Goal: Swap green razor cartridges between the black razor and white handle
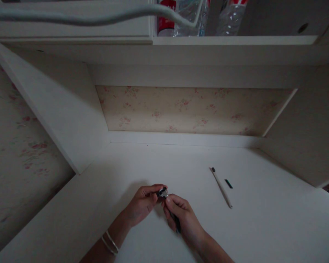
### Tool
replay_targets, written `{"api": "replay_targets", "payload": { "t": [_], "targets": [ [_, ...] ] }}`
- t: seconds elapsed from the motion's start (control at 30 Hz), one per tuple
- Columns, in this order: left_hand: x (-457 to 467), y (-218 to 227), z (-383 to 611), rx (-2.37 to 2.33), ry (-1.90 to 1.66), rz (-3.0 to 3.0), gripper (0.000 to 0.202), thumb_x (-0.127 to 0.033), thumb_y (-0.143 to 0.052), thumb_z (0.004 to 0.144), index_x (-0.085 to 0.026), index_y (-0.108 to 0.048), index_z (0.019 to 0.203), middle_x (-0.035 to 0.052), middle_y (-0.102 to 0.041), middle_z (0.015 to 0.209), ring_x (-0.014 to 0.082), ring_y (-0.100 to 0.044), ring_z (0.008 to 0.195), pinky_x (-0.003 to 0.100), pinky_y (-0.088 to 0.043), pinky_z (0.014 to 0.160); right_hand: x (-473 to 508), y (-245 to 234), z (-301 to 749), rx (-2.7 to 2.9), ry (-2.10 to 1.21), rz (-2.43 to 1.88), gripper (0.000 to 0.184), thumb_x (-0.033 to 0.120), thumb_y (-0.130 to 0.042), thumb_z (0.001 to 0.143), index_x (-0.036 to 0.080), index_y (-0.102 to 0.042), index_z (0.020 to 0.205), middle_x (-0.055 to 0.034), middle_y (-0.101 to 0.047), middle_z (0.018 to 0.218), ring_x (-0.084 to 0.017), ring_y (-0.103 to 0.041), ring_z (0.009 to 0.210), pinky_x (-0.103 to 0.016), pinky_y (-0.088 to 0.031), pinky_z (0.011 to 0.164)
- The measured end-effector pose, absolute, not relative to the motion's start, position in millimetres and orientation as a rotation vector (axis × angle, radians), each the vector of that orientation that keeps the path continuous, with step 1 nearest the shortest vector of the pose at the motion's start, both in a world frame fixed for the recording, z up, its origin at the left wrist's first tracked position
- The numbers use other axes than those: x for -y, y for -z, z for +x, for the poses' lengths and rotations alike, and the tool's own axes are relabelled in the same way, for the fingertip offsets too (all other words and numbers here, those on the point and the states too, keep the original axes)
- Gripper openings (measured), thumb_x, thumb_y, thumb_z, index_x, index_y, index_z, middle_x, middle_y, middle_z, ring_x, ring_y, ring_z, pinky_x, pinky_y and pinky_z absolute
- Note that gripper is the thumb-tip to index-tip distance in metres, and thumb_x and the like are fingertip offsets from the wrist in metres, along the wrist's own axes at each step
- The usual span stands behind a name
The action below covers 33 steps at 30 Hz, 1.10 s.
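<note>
Close together over the white desk [164,164], both my hands work on a small black and silver piece [162,192]. My left hand [142,204] pinches its dark end between thumb and fingers. Right beside it, my right hand [182,213] is closed around a slim black handle-like tool [176,223], whose lower end sticks out below the fingers. Its thumb and forefinger meet the silver part. Whether the silver piece and the black handle are one thing, I cannot tell; the fingers cover the join.
Right of my hands lies a pale, pencil-like stick [222,190] with a dark tip. Near it is a short dark green strip [228,183]. Overhead, a shelf [235,41] holds plastic bottles [231,20], with a grey tube [98,18] crossing in front. Side panels [57,102] flank the desk.
</note>
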<state>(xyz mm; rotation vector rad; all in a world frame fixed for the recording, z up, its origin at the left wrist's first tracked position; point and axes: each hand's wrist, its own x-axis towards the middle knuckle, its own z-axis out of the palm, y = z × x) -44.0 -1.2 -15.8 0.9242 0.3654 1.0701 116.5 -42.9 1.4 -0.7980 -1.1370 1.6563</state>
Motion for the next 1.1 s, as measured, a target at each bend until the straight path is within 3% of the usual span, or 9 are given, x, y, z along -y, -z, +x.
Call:
{"api": "replay_targets", "payload": {
  "t": [0.33,0.73,1.1],
  "targets": [
    [1.8,13.6,-40.5,-0.334,-1.041,0.845,0.028,-0.022,-0.078,0.072,-0.018,-0.073,0.099,0.0074,-0.070,0.109,0.0165,-0.062,0.097,0.026,-0.046,0.086,45.1,6.8,108.2,0.951,-1.688,-0.732,0.036,0.046,-0.058,0.088,0.017,-0.050,0.068,0.0078,-0.040,0.046,-0.004,-0.025,0.033,-0.019,-0.017,0.036],
    [1.3,14.6,-39.2,-0.352,-1.067,0.830,0.029,-0.021,-0.081,0.067,-0.018,-0.073,0.096,0.0054,-0.070,0.107,0.0148,-0.064,0.092,0.023,-0.047,0.083,43.5,6.5,108.9,1.001,-1.643,-0.788,0.039,0.048,-0.059,0.087,0.016,-0.051,0.065,0.0076,-0.039,0.043,-0.005,-0.026,0.034,-0.019,-0.016,0.035],
    [0.5,20.3,-38.9,-0.337,-1.039,0.790,0.026,-0.021,-0.074,0.076,-0.015,-0.071,0.101,0.0097,-0.070,0.109,0.0173,-0.063,0.098,0.026,-0.047,0.087,44.2,7.0,108.1,0.969,-1.674,-0.793,0.044,0.053,-0.061,0.083,0.017,-0.048,0.062,0.0079,-0.038,0.043,-0.004,-0.024,0.032,-0.019,-0.014,0.033]
  ]
}}
